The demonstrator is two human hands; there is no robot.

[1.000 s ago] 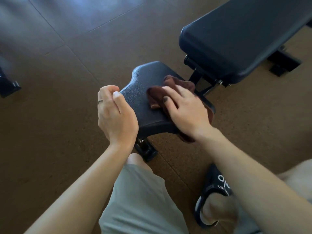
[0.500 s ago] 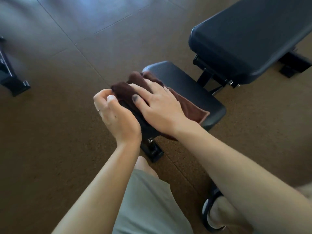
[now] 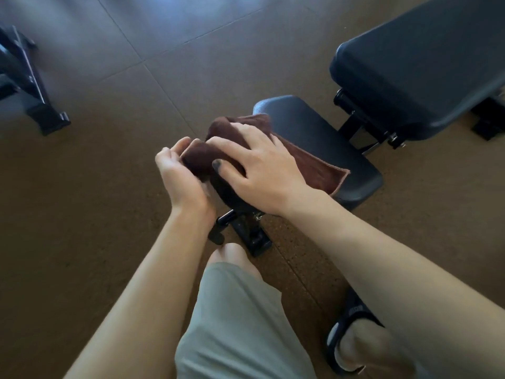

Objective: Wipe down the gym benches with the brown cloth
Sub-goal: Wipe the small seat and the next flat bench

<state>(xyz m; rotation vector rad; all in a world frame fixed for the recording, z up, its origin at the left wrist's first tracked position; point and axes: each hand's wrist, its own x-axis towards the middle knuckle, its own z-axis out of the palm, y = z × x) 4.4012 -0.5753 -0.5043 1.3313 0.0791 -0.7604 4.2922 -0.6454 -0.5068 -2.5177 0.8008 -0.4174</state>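
Brown speckled floor (image 3: 82, 214) runs under everything, with a dark metal frame (image 3: 24, 77) off at its far left. Near the middle stands a black bench: a small seat pad (image 3: 328, 149) low to the ground, and just beyond it the long back pad (image 3: 415, 77), raised on its steel bracket.

At the near end of the seat pad lies the brown cloth (image 3: 308, 165), spread over the top and bunched over the front left edge. The right hand (image 3: 262, 170) presses flat on it, fingers splayed and open, pinning the cloth to the padding rather than gripping it; that spread gives a wide wiping patch. The left hand (image 3: 177, 173) sits at the front left corner, palm up and fingers half curled, cupping the bunched end of the cloth against the side of the pad. Whether it pinches the fabric or merely backs it I cannot tell. Cupping it there probably lets the cloth wrap round the edge so the rim gets cleaned along with the top.

A knee in grey shorts (image 3: 240, 310) points at the bench foot, and a foot in a dark sandal (image 3: 352, 326) rests at the lower right.
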